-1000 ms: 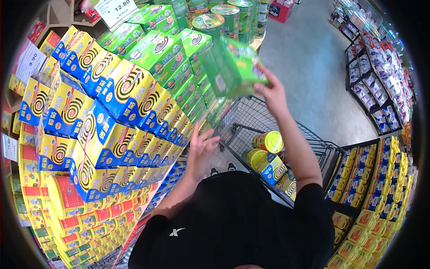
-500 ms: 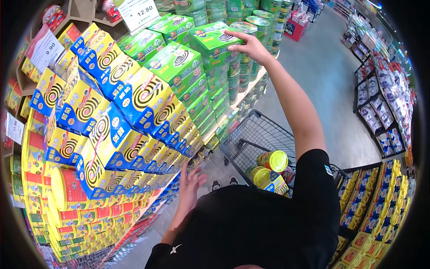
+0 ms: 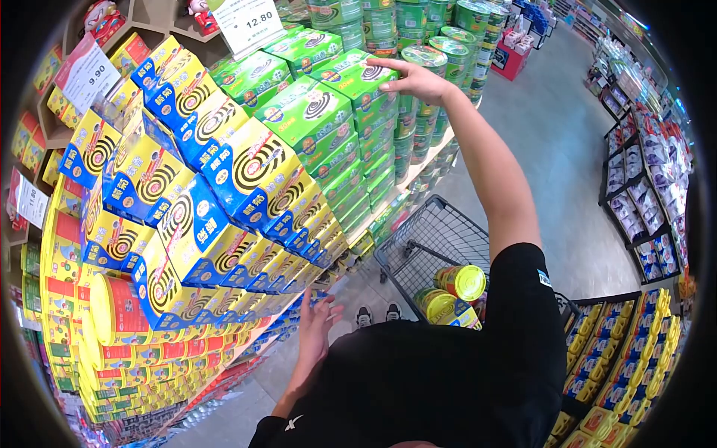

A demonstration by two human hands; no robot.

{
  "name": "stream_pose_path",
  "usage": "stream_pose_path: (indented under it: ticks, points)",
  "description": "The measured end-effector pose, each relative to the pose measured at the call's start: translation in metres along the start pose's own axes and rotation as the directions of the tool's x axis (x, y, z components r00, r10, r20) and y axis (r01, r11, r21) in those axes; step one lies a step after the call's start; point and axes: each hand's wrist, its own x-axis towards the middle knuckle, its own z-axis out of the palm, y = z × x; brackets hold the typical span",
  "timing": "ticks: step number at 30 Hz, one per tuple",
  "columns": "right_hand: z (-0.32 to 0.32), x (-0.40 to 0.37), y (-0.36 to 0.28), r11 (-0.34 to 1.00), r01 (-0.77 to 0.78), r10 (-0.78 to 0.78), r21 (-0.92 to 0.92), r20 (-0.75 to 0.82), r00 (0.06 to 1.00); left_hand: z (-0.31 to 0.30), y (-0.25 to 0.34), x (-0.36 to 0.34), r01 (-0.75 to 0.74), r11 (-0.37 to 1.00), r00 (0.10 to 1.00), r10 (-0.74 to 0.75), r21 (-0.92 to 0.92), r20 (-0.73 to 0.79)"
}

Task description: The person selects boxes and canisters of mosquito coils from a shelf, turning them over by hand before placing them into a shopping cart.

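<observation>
My right hand (image 3: 420,81) reaches to the far end of the display. Its fingers lie over the top right edge of a green box of mosquito coils (image 3: 351,73), with the thumb lower on the same edge. That box rests flat on a stack of matching boxes, beside another green box (image 3: 314,112). My left hand (image 3: 317,325) hangs low in front of the blue-and-yellow coil boxes (image 3: 258,160), fingers apart and holding nothing.
A shopping cart (image 3: 441,231) stands at my right with yellow-lidded tubs (image 3: 469,282) in it. Green round tubs (image 3: 426,56) are stacked behind the boxes. Price signs (image 3: 250,24) rise over the display. Shelves of yellow packs (image 3: 620,351) stand at the lower right.
The green box under my right hand has gone from raised and tilted to lying level on its stack. My left hand stays low and open. The view has shifted slightly.
</observation>
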Motion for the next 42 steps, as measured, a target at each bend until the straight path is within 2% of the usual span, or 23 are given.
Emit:
stream_pose_path:
  ticks: [1, 4, 5, 6, 8, 9, 10, 12, 14, 17, 20, 22, 23, 24, 26, 28, 29, 32, 35, 38, 39, 41, 42]
  points:
    - [0.002, 0.000, 0.000, 1.000, -0.012, 0.012, 0.023, -0.016, 1.000, 0.000, 0.000, 0.002, 0.004, 1.000, 1.000, -0.004, -0.009, 0.009]
    - [0.020, -0.010, 0.000, 0.993, 0.115, -0.107, 0.025, -0.215, 0.971, 0.002, 0.001, 0.008, 0.022, 1.000, 0.999, -0.022, -0.009, 0.026]
    - [0.025, -0.015, 0.003, 0.998, 0.066, -0.056, 0.017, -0.343, 0.938, 0.004, 0.002, 0.010, 0.027, 1.000, 0.999, -0.027, 0.006, 0.025]
    - [0.032, -0.026, 0.004, 0.996, 0.085, -0.088, -0.024, -0.393, 0.915, 0.007, 0.002, 0.012, 0.036, 0.999, 0.999, -0.036, 0.022, 0.027]
    - [0.052, -0.062, 0.007, 0.989, 0.100, -0.140, -0.107, -0.492, 0.860, 0.007, -0.001, 0.018, 0.055, 0.998, 0.997, -0.056, 0.027, 0.056]
    - [0.060, -0.083, 0.018, 0.989, 0.113, -0.147, -0.098, -0.501, 0.853, 0.008, -0.001, 0.021, 0.070, 0.997, 0.994, -0.072, 0.031, 0.080]
    - [0.076, -0.112, 0.020, 0.994, 0.105, -0.095, -0.010, -0.520, 0.849, 0.010, -0.001, 0.025, 0.089, 0.995, 0.990, -0.092, 0.036, 0.106]
    - [0.097, -0.174, 0.036, 1.000, -0.016, 0.007, -0.013, -0.519, 0.855, 0.016, -0.002, 0.031, 0.119, 0.990, 0.981, -0.128, 0.071, 0.146]
    - [0.115, -0.240, 0.080, 0.952, -0.237, 0.071, -0.192, -0.616, 0.785, 0.023, -0.001, 0.037, 0.154, 0.980, 0.968, -0.175, 0.124, 0.181]
    - [0.144, -0.350, 0.150, 0.845, -0.518, 0.228, -0.135, -0.784, 0.577, 0.037, -0.004, 0.046, 0.212, 0.961, 0.941, -0.250, 0.178, 0.227]
    - [0.180, -0.453, 0.181, 0.615, -0.786, 0.278, -0.064, -0.915, 0.293, 0.047, -0.012, 0.057, 0.247, 0.944, 0.907, -0.304, 0.219, 0.291]
    - [0.207, -0.500, 0.181, 0.507, -0.858, 0.417, 0.079, -0.894, 0.164, 0.055, -0.016, 0.062, 0.265, 0.931, 0.880, -0.340, 0.251, 0.332]
    - [0.214, -0.492, 0.134, 0.491, -0.827, 0.633, 0.274, -0.764, 0.123, 0.062, -0.016, 0.062, 0.257, 0.923, 0.867, -0.351, 0.285, 0.355]
    - [0.239, -0.527, 0.182, 0.464, -0.885, 0.471, 0.042, -0.858, 0.206, 0.067, -0.016, 0.063, 0.260, 0.917, 0.853, -0.365, 0.302, 0.374]
    - [0.281, -0.543, 0.195, 0.400, -0.916, 0.486, 0.024, -0.853, 0.190, 0.075, -0.017, 0.065, 0.264, 0.906, 0.824, -0.391, 0.332, 0.411]
    - [0.309, -0.541, 0.201, 0.238, -0.967, 0.624, 0.093, -0.777, 0.078, 0.080, -0.019, 0.066, 0.274, 0.893, 0.803, -0.417, 0.357, 0.426]
    - [0.317, -0.540, 0.208, 0.210, -0.967, 0.694, 0.145, -0.719, 0.043, 0.081, -0.020, 0.066, 0.277, 0.888, 0.795, -0.427, 0.368, 0.430]
    - [0.341, -0.539, 0.220, 0.161, -0.986, 0.665, 0.037, -0.743, 0.081, 0.080, -0.021, 0.067, 0.284, 0.882, 0.775, -0.442, 0.376, 0.452]
    - [0.334, -0.533, 0.205, 0.104, -0.994, 0.743, 0.028, -0.666, 0.059, 0.076, -0.020, 0.066, 0.283, 0.880, 0.772, -0.445, 0.382, 0.454]
    - [0.329, -0.535, 0.202, 0.081, -0.996, 0.763, -0.047, -0.639, 0.092, 0.071, -0.021, 0.068, 0.287, 0.872, 0.783, -0.452, 0.396, 0.427]
    - [0.330, -0.537, 0.202, 0.101, -0.987, 0.712, -0.123, -0.685, 0.158, 0.065, -0.023, 0.069, 0.280, 0.883, 0.778, -0.439, 0.377, 0.449]
    - [0.328, -0.539, 0.208, 0.095, -0.981, 0.696, -0.170, -0.693, 0.187, 0.057, -0.025, 0.070, 0.282, 0.896, 0.779, -0.422, 0.343, 0.464]
    - [0.326, -0.538, 0.208, 0.132, -0.971, 0.681, -0.197, -0.694, 0.233, 0.054, -0.024, 0.069, 0.281, 0.903, 0.780, -0.412, 0.324, 0.471]
